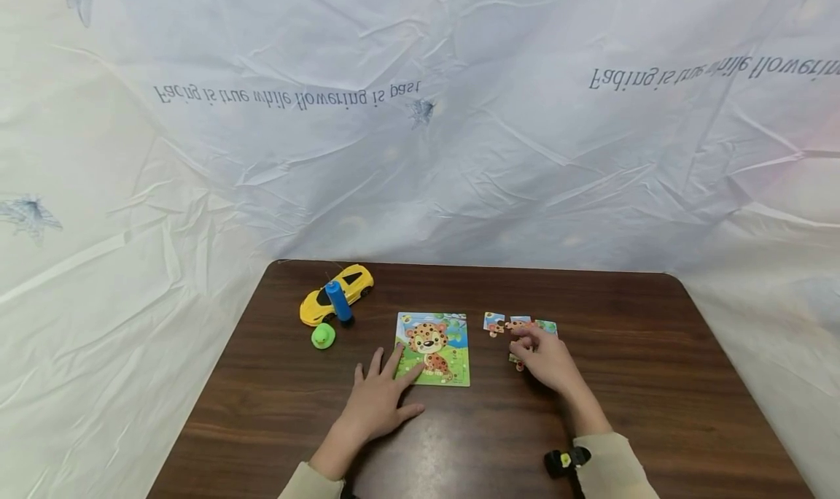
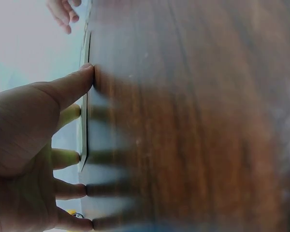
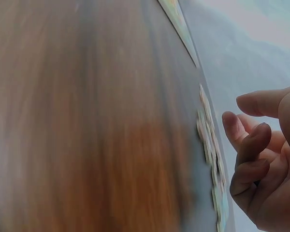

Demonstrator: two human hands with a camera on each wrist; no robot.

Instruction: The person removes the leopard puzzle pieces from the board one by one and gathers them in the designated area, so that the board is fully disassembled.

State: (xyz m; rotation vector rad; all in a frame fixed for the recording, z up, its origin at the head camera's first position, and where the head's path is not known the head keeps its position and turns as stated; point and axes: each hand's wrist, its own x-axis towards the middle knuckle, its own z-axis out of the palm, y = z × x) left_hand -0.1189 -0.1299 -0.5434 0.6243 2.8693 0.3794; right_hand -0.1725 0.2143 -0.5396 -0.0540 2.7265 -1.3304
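A leopard-cub jigsaw board [image 1: 453, 371] lies flat near the middle of the table. My left hand [image 1: 377, 404] is spread at its lower left: two fingertips rest on the board, while the thumb [image 2: 72, 87] and the outer fingers touch the tabletop. To the board's right lie several loose jigsaw pieces [image 1: 494, 322] with matching leopard print. My right hand [image 1: 547, 360] hovers over them and partly hides them. In the right wrist view its fingers [image 3: 249, 145] are loosely curled, with a gap between thumb and index finger and nothing held.
A yellow toy car [image 1: 357, 280], a blue cylinder [image 1: 337, 300] standing before it, and a small green rubber duck [image 1: 323, 336] are at the table's left. The dark wood table [image 1: 630, 324] backs onto a wrinkled white printed cloth [image 1: 499, 163].
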